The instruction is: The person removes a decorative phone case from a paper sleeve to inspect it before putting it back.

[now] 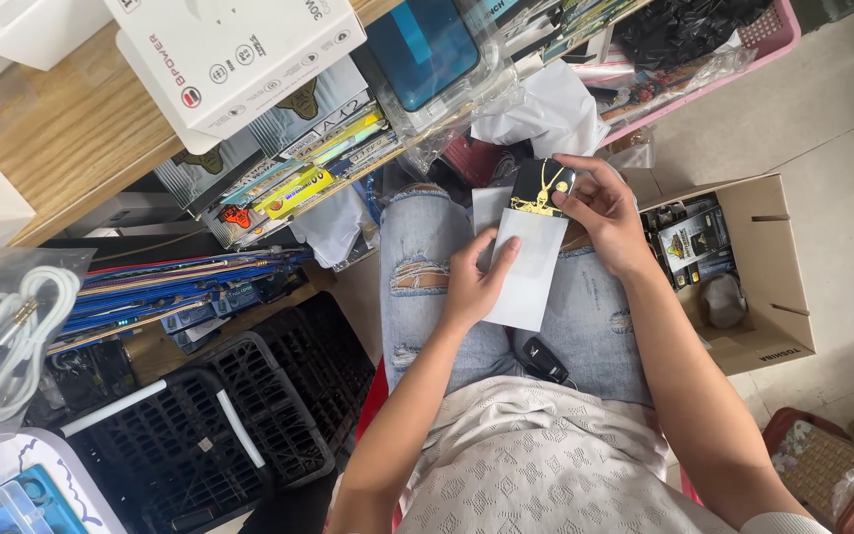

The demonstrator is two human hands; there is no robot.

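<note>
- The wooden desk (pixel 61 129) fills the upper left, carrying white boxes (pixel 234 54) and flat packaged goods that overhang its edge.
- A black plastic crate (pixel 239 415) sits on the floor at lower left, under the desk.
- An open cardboard box (pixel 758 267) stands on the floor just right of the person's knees, with small packages inside.
- A pink basket (pixel 773 30) lies at the top right.
- The white sleeve (pixel 526 267) rests over the lap in ripped jeans; the left hand (pixel 476 282) grips its left edge, thumb on the front.
- The black and gold packet (pixel 541 188) sticks out of the sleeve's top; the right hand (pixel 605 213) pinches it, fingers curled closed.
</note>
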